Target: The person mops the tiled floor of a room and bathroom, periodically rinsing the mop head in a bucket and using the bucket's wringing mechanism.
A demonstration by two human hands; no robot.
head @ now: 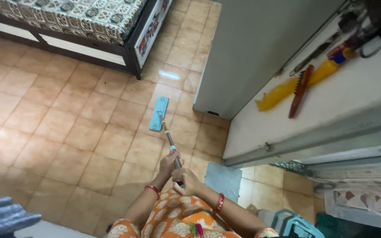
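Observation:
I hold a flat mop by its metal handle [169, 140]. Its light blue rectangular head [158, 113] lies flat on the orange tiled floor [67, 128], ahead of me. My left hand [168, 164] grips the pole higher up toward the head. My right hand [185, 181] is wrapped around the pole's near end, just behind the left one. Both wrists wear red bangles, and my orange patterned clothing shows at the bottom of the view.
A bed [89, 26] with a patterned cover stands at the upper left. A grey cabinet [252, 53] rises right of the mop head. On a white shelf [331, 101] lie a yellow bottle [296, 86] and a red comb. A teal stool [298, 224] stands lower right.

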